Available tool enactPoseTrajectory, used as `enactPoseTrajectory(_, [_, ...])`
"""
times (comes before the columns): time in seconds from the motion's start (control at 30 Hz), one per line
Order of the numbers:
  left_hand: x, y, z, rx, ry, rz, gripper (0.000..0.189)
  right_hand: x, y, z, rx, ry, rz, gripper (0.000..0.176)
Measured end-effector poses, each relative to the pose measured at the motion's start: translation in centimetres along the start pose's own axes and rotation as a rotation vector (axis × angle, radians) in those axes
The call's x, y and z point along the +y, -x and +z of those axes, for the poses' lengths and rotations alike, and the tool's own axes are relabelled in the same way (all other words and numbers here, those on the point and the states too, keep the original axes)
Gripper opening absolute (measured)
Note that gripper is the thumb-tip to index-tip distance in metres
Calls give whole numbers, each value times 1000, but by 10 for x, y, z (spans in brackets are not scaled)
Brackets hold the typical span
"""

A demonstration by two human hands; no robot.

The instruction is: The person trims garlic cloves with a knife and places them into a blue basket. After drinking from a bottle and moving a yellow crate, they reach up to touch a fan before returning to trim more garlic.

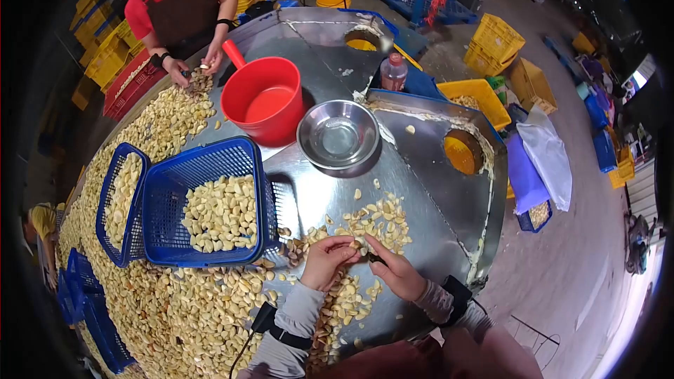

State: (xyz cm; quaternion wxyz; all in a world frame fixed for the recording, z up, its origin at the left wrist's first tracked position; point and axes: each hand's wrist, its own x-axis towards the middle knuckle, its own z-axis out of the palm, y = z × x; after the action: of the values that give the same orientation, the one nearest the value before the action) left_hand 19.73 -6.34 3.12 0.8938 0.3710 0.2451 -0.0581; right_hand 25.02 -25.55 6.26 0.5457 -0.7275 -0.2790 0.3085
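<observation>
My left hand (325,263) is closed, pinching a small pale piece (361,243) that looks like a garlic clove. A small knife with a dark handle (377,259) is held in my right hand (400,277); its blade is mostly hidden by the fingers. Both hands meet over the metal table (428,238), close to a loose scatter of pale cloves (386,219). To their left stands a blue basket (203,264) part-filled with the same pieces. A large heap of cloves (182,309) spreads around it.
A red dipper (261,95) and a steel bowl (338,135) stand beyond the basket. Holes (462,152) open in the tabletop at right, near a bottle (394,72). Across the table, another person (179,14) handles cloves. Yellow crates (493,43) stand on the floor.
</observation>
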Motion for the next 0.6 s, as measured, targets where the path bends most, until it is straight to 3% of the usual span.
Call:
enactPoseTrajectory(0.1, [-13, 15, -7, -35, -60, 83, 22, -6, 2, 3, -33, 105, -151, 56])
enactPoseTrajectory(0.17, [-14, 23, -5, -46, -89, 103, 24, -11, 6, 5, -38, 174, -141, 57])
enactPoseTrajectory(0.3, [-8, 41, 6, 113, -352, 159, 22, -16, 15, 9, -80, 201, -110, 57])
enactPoseTrajectory(0.37, [-9, 48, 10, 131, -496, 276, 24, -14, 15, 13, -2, 276, -194, 56])
enactPoseTrajectory(0.53, [-12, 55, 12, 184, -483, 290, 22, -11, 12, 15, -21, 294, -242, 54])
enactPoseTrajectory(0.6, [-7, 59, 15, 173, -397, 162, 22, 1, 13, 17, -16, 323, -300, 52])
